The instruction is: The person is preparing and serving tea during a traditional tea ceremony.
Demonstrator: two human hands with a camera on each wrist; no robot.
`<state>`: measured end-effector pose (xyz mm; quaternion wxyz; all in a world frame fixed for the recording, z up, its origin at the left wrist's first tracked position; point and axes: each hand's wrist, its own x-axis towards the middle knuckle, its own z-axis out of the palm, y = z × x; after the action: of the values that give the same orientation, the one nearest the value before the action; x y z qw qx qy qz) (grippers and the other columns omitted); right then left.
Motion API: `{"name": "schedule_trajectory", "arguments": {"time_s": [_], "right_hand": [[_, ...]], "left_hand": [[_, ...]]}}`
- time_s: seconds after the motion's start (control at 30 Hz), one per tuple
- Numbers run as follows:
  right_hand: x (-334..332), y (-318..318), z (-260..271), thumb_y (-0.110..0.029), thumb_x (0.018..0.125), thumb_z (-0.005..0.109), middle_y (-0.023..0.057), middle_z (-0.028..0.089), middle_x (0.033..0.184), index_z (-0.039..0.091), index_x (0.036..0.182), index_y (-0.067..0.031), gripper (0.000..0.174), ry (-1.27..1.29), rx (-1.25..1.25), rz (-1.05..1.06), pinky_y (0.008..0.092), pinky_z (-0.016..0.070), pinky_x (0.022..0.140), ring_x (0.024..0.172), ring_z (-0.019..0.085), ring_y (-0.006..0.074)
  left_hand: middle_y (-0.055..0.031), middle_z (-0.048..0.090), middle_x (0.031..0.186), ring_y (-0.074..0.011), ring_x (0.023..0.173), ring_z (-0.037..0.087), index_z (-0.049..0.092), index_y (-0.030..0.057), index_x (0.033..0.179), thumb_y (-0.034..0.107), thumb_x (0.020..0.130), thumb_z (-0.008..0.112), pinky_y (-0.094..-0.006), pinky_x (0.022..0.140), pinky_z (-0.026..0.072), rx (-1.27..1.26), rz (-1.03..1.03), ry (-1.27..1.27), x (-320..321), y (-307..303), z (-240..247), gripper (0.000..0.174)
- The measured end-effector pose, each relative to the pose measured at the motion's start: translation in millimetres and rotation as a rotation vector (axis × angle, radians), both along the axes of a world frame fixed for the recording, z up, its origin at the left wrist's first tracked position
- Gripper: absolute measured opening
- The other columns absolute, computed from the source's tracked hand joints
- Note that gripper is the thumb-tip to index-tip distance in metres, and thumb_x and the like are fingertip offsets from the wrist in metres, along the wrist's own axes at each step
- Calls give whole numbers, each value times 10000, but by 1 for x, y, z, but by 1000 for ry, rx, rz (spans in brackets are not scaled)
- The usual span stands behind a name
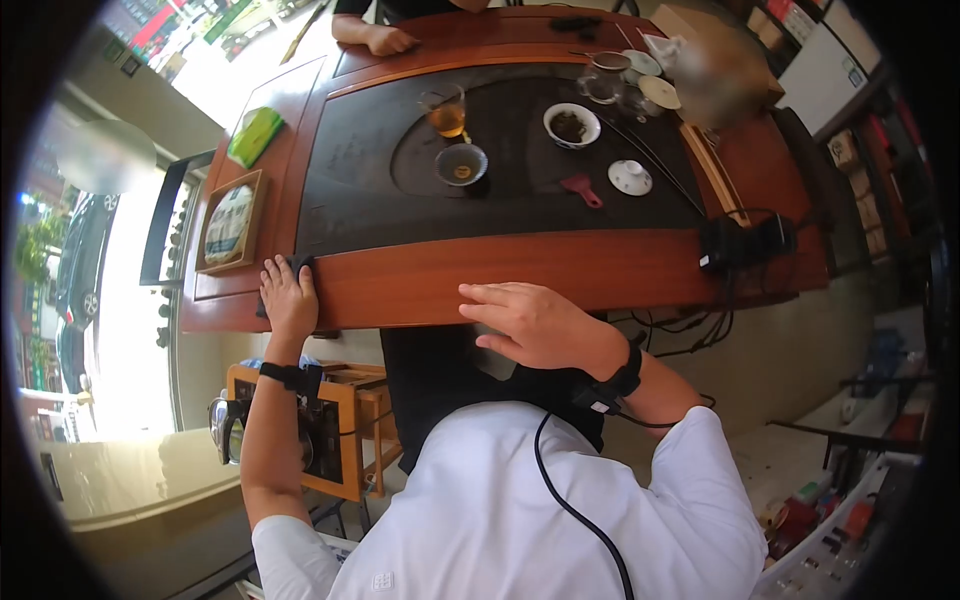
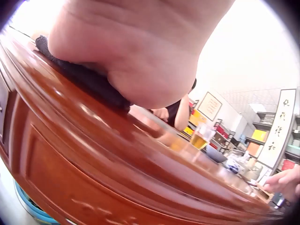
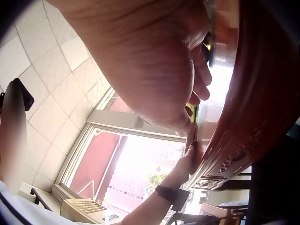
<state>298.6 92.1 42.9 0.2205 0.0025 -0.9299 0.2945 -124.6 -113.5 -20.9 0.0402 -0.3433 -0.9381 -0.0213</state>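
Observation:
My left hand (image 1: pixel 288 300) lies with its fingers extended on a dark cloth (image 2: pixel 84 77) at the front left edge of the wooden table (image 1: pixel 400 283). In the left wrist view its palm is pressed down on that cloth. My right hand (image 1: pixel 525 318) is held at the table's front edge, fingers straight and pointing left, with nothing in it; whether it touches the wood I cannot tell.
On the dark tray (image 1: pixel 350 190) stand a glass pitcher of tea (image 1: pixel 446 120), a small bowl (image 1: pixel 461 166), a gaiwan (image 1: pixel 572 126), its lid (image 1: pixel 630 178) and a red tool (image 1: pixel 583 190). A wooden box (image 1: pixel 232 222) and green packet (image 1: pixel 256 137) lie left; black adapters (image 1: pixel 745 243) right. A person's hand (image 1: pixel 390 41) rests opposite.

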Motion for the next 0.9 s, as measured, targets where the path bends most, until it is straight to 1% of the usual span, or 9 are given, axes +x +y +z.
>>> {"name": "schedule_trajectory", "arguments": {"time_s": [0.13,0.17,0.27,0.3,0.43,0.53,0.57,0.77,0.9], "right_hand": [[25,-14,-14,-208,964,788,233,716,1406,746,1251,11,363,35,-59,-50,463,558,1094,1250,713,382],[30,-16,-14,-200,958,794,207,752,1333,757,1210,3,326,77,-61,-73,459,570,1051,1187,734,368],[51,-23,-5,-196,947,806,177,779,1263,766,1158,-2,290,144,-146,-109,458,577,1016,1145,744,355],[57,-24,-5,-202,930,825,135,796,1165,774,1098,-13,258,214,-153,-129,456,583,956,1066,752,341],[87,-23,-1,-225,913,847,98,783,1063,772,1017,-37,227,285,-156,-206,453,578,870,946,740,328],[106,-20,0,-225,918,844,101,782,1063,768,1006,-43,216,322,-180,-263,446,579,871,937,739,324],[111,-19,0,-228,921,843,100,779,1054,767,1002,-45,214,343,-178,-278,446,577,866,929,736,323],[131,-24,0,-238,935,839,97,771,1016,766,983,-53,205,353,-147,-380,443,572,847,911,730,319],[139,-31,0,-229,940,848,98,784,1052,773,998,-55,198,326,-127,-427,429,578,844,938,741,305]], "left_hand": [[-344,253,1779,-518,1658,224,282,-94,1707,435,1180,372,-567,1361,154,22,-355,-55,109,39,15,752],[-345,256,1777,-517,1658,225,285,-104,1702,425,1172,393,-567,1362,153,22,-437,-46,136,51,16,756],[-348,264,1773,-517,1658,226,296,-125,1688,404,1149,449,-566,1362,156,18,-664,-73,201,92,28,771],[-350,266,1771,-518,1658,226,301,-131,1684,399,1141,466,-566,1362,159,17,-732,-90,220,105,31,777],[-341,283,1768,-507,1661,233,323,-118,1682,419,1113,530,-558,1364,177,3,-984,-147,284,154,39,809],[-307,247,1795,-486,1671,222,278,-72,1715,447,1092,579,-541,1369,186,-10,-1143,-156,324,194,28,864],[-295,300,1780,-460,1665,262,317,-62,1707,483,1086,576,-535,1368,205,12,-1200,-102,337,208,19,866],[-306,294,1778,-480,1659,260,305,-69,1706,468,1081,592,-541,1361,220,13,-1480,-122,410,279,21,872],[-290,315,1776,-448,1657,285,326,-66,1700,442,1091,589,-529,1362,223,14,-1557,-122,415,283,27,835]]}}
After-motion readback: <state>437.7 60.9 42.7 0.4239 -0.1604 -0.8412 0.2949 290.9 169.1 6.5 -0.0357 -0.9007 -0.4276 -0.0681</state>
